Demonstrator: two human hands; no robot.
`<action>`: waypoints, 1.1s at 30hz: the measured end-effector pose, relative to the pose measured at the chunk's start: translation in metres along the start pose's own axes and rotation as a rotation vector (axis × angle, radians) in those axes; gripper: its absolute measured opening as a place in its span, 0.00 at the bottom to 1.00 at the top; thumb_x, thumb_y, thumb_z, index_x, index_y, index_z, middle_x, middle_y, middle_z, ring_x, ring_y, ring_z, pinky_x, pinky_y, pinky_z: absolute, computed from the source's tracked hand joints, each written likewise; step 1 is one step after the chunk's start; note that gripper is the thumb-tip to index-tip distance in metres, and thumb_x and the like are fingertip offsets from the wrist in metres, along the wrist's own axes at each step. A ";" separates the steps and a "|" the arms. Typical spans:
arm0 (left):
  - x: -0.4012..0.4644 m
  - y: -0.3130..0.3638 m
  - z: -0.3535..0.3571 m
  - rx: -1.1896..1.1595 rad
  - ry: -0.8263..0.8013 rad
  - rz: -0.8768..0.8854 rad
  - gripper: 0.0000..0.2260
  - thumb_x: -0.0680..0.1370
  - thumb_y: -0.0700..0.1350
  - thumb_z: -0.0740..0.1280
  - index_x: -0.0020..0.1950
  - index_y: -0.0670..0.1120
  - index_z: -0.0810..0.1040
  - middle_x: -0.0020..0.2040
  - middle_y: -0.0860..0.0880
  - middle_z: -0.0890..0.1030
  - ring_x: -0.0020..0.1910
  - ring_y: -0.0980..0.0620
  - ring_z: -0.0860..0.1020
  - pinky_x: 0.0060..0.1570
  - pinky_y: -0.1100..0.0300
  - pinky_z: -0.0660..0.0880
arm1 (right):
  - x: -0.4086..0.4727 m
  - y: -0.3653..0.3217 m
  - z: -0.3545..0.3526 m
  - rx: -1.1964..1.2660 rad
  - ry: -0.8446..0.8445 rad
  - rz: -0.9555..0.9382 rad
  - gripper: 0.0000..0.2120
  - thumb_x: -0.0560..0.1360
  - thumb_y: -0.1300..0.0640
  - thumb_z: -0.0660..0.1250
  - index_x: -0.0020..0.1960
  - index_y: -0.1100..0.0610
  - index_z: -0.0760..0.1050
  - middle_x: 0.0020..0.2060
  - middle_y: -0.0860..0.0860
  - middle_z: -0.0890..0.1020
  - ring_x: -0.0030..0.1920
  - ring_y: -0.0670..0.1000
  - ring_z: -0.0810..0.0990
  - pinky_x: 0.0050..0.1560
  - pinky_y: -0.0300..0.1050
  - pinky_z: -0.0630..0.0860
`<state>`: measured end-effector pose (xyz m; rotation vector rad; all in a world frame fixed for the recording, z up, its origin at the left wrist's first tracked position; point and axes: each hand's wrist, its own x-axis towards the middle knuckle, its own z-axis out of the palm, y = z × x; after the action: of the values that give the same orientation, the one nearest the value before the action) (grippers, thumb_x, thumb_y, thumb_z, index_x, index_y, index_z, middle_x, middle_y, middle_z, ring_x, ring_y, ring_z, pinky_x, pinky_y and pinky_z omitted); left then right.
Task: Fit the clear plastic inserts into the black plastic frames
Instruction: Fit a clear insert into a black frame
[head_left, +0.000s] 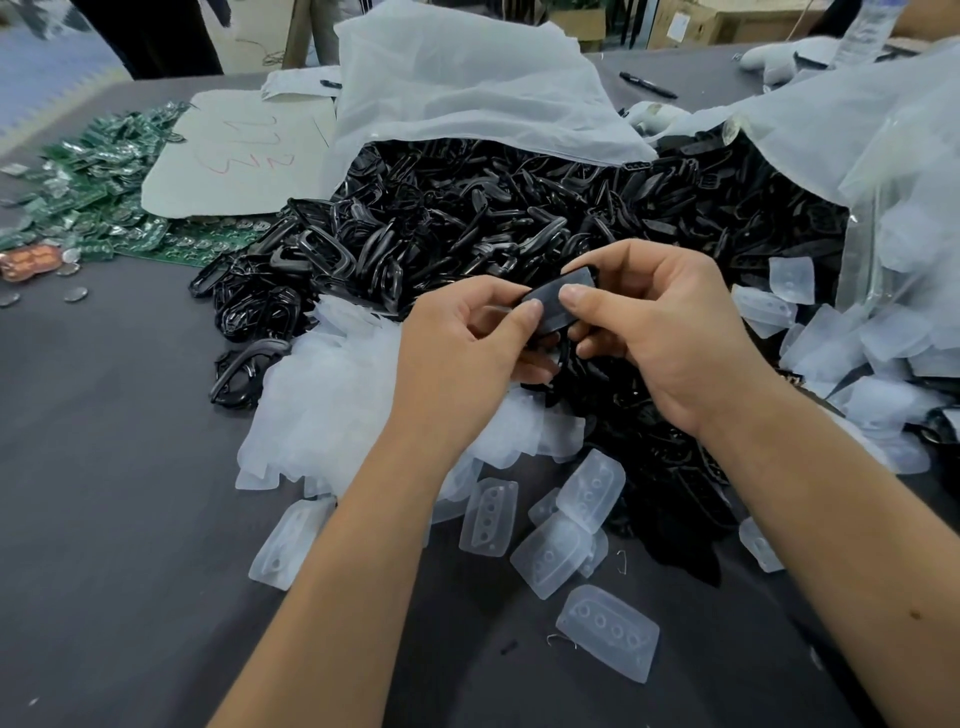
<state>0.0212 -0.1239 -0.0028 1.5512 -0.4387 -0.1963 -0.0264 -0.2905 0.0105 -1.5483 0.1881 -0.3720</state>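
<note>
**Both hands on one black frame above the parts heap**

The left hand (457, 343) and right hand (660, 332) meet over the middle of the table (104, 467), and between them they hold a single black frame (558, 306). The left thumb presses on the frame's near left end with the fingers (535, 364) curled underneath it. The right thumb lies on top of the frame, just beside the left thumb, and the right fingers wrap round its far edge. Whether a clear insert already sits in this frame cannot be told.

Behind the hands a big heap of black frames (519, 208) spills out of an opened white bag (467, 93). A mound of clear inserts (332, 405) lies under the left wrist, and loose ones are scattered nearer the camera; one insert (608, 631) lies flat with its row of four rings showing. More inserts (852, 343) sit at the right, by a clear bag (883, 156).

To the far left are green circuit boards (104, 171), partly under a sheet of card (239, 150) with red writing. A black pen (649, 85) lies at the far edge.
</note>
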 end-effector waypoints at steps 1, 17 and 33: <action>0.000 0.000 0.000 0.003 0.002 0.002 0.05 0.83 0.37 0.69 0.52 0.39 0.84 0.40 0.42 0.87 0.33 0.43 0.86 0.35 0.60 0.82 | 0.000 0.000 0.000 -0.006 -0.004 0.004 0.05 0.76 0.67 0.74 0.52 0.62 0.82 0.38 0.55 0.86 0.34 0.51 0.82 0.33 0.40 0.79; 0.000 0.001 0.001 -0.008 0.009 -0.011 0.05 0.82 0.36 0.69 0.50 0.39 0.84 0.40 0.42 0.87 0.33 0.45 0.86 0.36 0.61 0.81 | -0.002 -0.003 0.006 -0.041 0.035 -0.003 0.07 0.80 0.67 0.69 0.47 0.59 0.84 0.35 0.55 0.85 0.31 0.51 0.82 0.31 0.40 0.79; 0.001 0.001 -0.001 -0.006 0.047 0.027 0.09 0.82 0.34 0.68 0.47 0.45 0.84 0.36 0.47 0.86 0.32 0.49 0.84 0.33 0.63 0.77 | -0.006 -0.001 0.016 -0.040 0.081 -0.015 0.05 0.79 0.68 0.69 0.46 0.63 0.83 0.33 0.54 0.84 0.29 0.50 0.80 0.26 0.40 0.75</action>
<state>0.0221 -0.1234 -0.0013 1.5405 -0.4217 -0.1397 -0.0269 -0.2732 0.0114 -1.5761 0.2483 -0.4460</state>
